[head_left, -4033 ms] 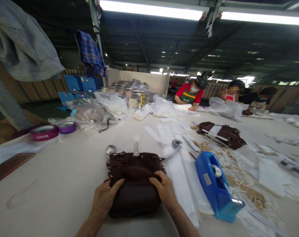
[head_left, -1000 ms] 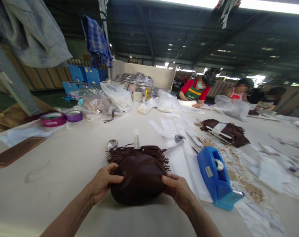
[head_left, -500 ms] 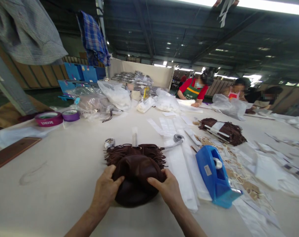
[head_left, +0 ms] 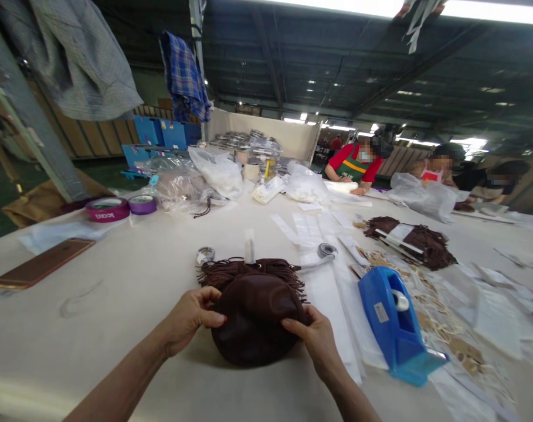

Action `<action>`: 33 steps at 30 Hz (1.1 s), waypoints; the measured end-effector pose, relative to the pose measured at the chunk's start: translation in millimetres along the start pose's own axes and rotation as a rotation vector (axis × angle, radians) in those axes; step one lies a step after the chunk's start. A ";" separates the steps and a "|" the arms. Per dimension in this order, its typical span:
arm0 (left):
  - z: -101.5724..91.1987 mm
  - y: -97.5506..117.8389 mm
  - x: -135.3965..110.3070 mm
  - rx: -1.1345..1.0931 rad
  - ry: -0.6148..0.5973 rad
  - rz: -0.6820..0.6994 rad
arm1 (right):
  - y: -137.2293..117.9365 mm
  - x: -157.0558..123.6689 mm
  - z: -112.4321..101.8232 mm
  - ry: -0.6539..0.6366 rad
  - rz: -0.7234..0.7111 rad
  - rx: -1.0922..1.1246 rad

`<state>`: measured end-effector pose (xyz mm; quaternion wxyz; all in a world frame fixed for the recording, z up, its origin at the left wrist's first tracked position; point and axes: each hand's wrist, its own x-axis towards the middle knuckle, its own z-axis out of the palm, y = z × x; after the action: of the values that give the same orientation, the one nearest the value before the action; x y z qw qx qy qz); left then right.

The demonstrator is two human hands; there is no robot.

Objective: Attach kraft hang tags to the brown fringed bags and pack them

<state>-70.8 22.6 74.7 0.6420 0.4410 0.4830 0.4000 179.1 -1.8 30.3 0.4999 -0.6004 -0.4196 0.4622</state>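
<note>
A dark brown leather bag [head_left: 257, 322] with a rounded bottom and fringe lies on the table in front of me. My left hand [head_left: 196, 319] pinches its left edge between thumb and fingers. On the opposite edge, my right hand [head_left: 312, 334] grips the leather, its thumb on top and the fingers partly hidden behind. Strands of brown fringe [head_left: 288, 275] spread out at the far side of the bag. Beyond them stand a small white wrapped piece [head_left: 249, 249] and two wrapped strap ends, the left one a silvery wrapped ring [head_left: 205, 255], the right a grey coil [head_left: 326, 251].
A blue tape dispenser [head_left: 387, 316] stands to the right, beside white paper strips [head_left: 336, 305] and tags with cords. Another fringed brown bundle [head_left: 411, 240] lies farther back. A phone [head_left: 41, 262] and purple tape rolls [head_left: 108, 210] are at left. Co-workers [head_left: 354, 167] work across the table.
The view has turned slightly left, so everything sits farther right. The bag's rounded front looks smoother and fuller, and my left hand has shifted outward along its edge.
</note>
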 end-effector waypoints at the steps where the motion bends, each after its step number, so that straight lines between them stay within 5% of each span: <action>1: -1.0 0.4 1.6 0.006 -0.012 -0.011 | -1.6 -0.1 -0.2 -0.004 0.007 0.020; 6: -2.5 -1.7 8.4 0.090 0.021 -0.054 | -7.1 0.9 -1.6 -0.022 0.065 0.131; 16: 1.5 -7.1 1.0 0.654 0.510 0.242 | -9.6 -5.4 6.2 -0.060 0.090 0.260; 25: 0.1 -30.9 17.4 0.378 0.322 0.233 | 0.9 3.8 1.4 -0.025 0.075 0.179; 29: 6.9 -29.6 16.4 0.162 0.343 0.203 | -5.4 1.0 -5.5 -0.012 0.053 0.145; 33: 8.5 -34.5 14.8 0.207 0.394 0.254 | -0.3 2.4 -7.5 0.006 -0.002 0.094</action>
<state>-56.3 25.0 39.1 0.4318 0.4750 0.5779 0.5040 187.0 -1.0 30.8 0.5292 -0.5774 -0.3964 0.4790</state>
